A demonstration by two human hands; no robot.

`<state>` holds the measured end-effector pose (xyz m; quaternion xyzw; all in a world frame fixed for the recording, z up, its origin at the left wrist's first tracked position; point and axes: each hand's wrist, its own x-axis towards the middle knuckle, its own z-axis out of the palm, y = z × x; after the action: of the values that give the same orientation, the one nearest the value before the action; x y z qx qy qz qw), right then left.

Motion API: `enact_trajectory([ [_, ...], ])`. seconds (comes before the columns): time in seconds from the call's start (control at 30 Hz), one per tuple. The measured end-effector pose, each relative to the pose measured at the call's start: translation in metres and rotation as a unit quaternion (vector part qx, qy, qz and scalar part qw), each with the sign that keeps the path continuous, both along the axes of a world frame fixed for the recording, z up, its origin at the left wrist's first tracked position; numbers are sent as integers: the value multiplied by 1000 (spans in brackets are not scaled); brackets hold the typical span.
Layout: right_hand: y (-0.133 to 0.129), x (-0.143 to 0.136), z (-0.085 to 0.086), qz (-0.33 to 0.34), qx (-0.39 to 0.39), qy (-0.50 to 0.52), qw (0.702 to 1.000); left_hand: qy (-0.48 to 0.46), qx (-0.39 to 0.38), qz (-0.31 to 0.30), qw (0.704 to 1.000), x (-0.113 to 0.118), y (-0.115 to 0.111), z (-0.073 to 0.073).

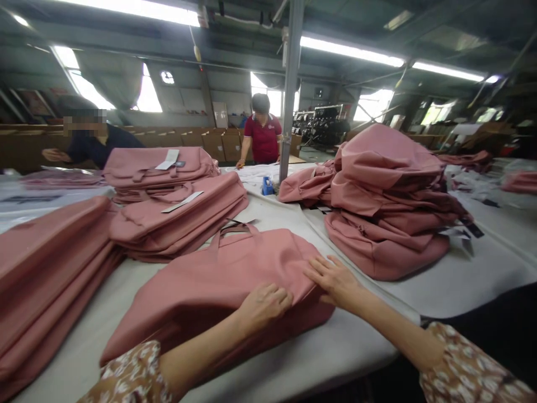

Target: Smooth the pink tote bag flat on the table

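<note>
I have the pink bag (218, 285) flat at the tabletop's (461, 280) near edge, left hand (264, 305) curled on it, right hand (333, 280) spread flat, smoothing; next I'd judge a firm grasp to lift it.

Heaped pink bags (386, 201) right; flat stacks (176, 218) left; blue tape dispenser (267, 186); 2 co-workers behind table (461, 280).

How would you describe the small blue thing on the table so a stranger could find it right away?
Start at the grey metal post rising from the long white table. At its foot, just left, sits the small blue tape dispenser. It is the only blue thing among the pink bags.
</note>
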<state>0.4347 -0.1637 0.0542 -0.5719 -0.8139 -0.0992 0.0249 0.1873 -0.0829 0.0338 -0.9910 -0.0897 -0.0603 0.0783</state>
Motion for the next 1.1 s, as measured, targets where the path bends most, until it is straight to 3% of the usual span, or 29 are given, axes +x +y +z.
enact_trajectory([
  [0.07, 20, 4, -2, 8, -40, -7, 999, -20, -1, -17, 1000, -17, -18, 5],
  [0.13, 36, 3, -5, 21, -48, 2, 999, -50, -15, -66, 996, -43, -35, 1],
  [0.23, 53, -2, 0, 46, -54, 4, 997, -50, -42, -91, 994, -84, -43, -27],
  [0.37, 53, -10, 2, 63, -44, -18, 997, 18, -61, -44, 997, -115, -16, -74],
  [0.43, 36, -12, -20, 77, -5, -17, 997, 21, -94, -29, 995, -119, -2, -88],
  [0.5, 9, -12, -59, 93, 55, -4, 994, 15, -140, 2, 990, -118, 5, -94],
  [0.57, -19, -8, -104, 103, 180, 25, 978, 4, -179, 15, 984, -117, 5, -96],
  [0.6, -29, -5, -123, 108, 185, 7, 977, -3, -191, 16, 982, -116, 4, -96],
  [0.63, -36, -1, -137, 120, 199, 0, 973, -13, -195, 16, 981, -116, 1, -96],
  [0.7, -39, 8, -151, 123, 188, -1, 974, -36, -184, 28, 982, -119, -7, -94],
  [0.8, -25, 21, -141, 133, 170, 30, 976, -126, -95, 47, 986, -132, -25, -76],
  [0.9, -10, 32, -124, 163, 143, 51, 975, -264, 59, 131, 954, -155, -39, -39],
  [1.0, 0, 38, -116, 158, 117, 72, 978, -188, 120, 314, 923, -177, -33, -9],
  [1.1, 11, 43, -104, 159, 108, 70, 979, -70, 135, 357, 922, -195, -12, -6],
])
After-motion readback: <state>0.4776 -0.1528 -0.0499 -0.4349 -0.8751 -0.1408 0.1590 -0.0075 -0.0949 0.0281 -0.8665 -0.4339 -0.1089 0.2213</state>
